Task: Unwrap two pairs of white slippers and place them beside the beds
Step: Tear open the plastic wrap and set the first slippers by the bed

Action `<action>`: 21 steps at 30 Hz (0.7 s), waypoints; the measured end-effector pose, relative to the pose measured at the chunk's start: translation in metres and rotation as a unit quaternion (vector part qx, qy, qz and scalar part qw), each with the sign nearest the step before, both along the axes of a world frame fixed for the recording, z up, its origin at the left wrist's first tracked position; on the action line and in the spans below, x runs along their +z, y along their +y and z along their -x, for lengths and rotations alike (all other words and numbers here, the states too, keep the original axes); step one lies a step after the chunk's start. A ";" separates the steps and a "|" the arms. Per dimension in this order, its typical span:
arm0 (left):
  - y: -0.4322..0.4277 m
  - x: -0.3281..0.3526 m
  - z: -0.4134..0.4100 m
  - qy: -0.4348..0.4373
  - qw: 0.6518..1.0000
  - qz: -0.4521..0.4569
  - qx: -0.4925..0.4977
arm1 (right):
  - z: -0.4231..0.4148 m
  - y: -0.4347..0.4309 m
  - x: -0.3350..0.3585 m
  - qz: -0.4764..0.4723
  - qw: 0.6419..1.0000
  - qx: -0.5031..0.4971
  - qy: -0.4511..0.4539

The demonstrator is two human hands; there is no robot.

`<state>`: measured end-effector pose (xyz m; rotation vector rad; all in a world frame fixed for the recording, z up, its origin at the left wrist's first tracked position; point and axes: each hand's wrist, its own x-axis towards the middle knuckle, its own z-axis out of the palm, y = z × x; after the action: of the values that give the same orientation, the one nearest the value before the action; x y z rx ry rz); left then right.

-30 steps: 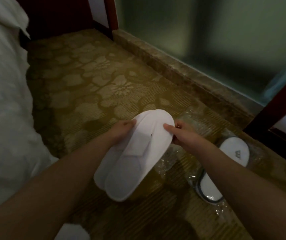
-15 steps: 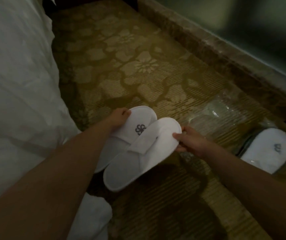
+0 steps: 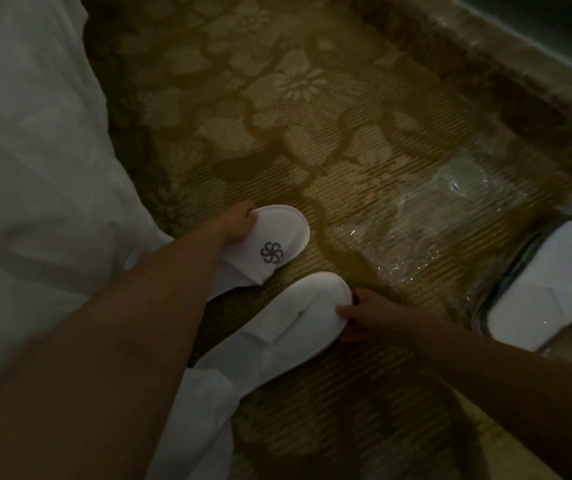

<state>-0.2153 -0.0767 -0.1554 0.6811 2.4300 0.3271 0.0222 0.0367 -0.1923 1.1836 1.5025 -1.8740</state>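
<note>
Beside the white bed [image 3: 35, 150], low over the patterned carpet [image 3: 312, 140], the left hand [image 3: 237, 225] grips the toe edge of a logo slipper [image 3: 270, 244] while the right hand [image 3: 369, 315] pinches the toe of the second slipper [image 3: 288, 327], each hand closed on its own slipper. Holding them by the toes, one per hand and a little apart, looks meant to let the person lay the pair side by side near the bed's edge; whether either sole already touches the carpet cannot be told in this dim light. Both slippers are white, soft and open-backed; the left one shows a dark swirl emblem on its strap, and the right one's strap looks creased and shows no emblem. An empty clear wrapper [image 3: 426, 220] lies crumpled on the carpet to the right, and further right the wrapped pair [image 3: 547, 282] sits in its plastic, so roughly half the job seems left.
</note>
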 end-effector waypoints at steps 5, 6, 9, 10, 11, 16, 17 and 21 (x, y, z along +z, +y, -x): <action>-0.009 -0.013 0.003 -0.009 0.998 0.047 -0.032 | 0.004 -0.004 0.000 -0.110 0.992 0.065 -0.004; -0.010 -0.015 0.002 -0.006 0.998 0.051 -0.041 | 0.005 -0.005 0.001 -0.143 0.987 0.077 0.001; -0.009 -0.018 0.000 0.000 0.997 0.060 -0.053 | 0.011 -0.006 0.003 -0.129 0.990 0.048 -0.004; -0.009 -0.018 -0.001 0.000 0.996 0.068 -0.054 | 0.012 -0.008 0.005 -0.101 0.994 0.025 -0.013; -0.009 -0.019 -0.001 0.001 0.996 0.076 -0.056 | 0.013 -0.009 0.006 -0.078 0.997 0.005 -0.023; -0.010 -0.023 -0.001 0.005 0.989 0.127 -0.070 | 0.011 -0.013 0.009 -0.034 0.998 -0.030 -0.032; -0.010 -0.024 -0.002 0.007 0.987 0.141 -0.076 | 0.011 -0.013 0.009 -0.029 0.998 -0.032 -0.035; -0.010 -0.025 -0.004 0.016 0.984 0.159 -0.084 | 0.012 -0.013 0.008 -0.047 0.998 -0.023 -0.041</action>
<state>-0.2116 -0.0871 -0.1799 0.7432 2.3598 -0.1385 0.0104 0.0235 -0.1848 1.3321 1.5466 -1.7783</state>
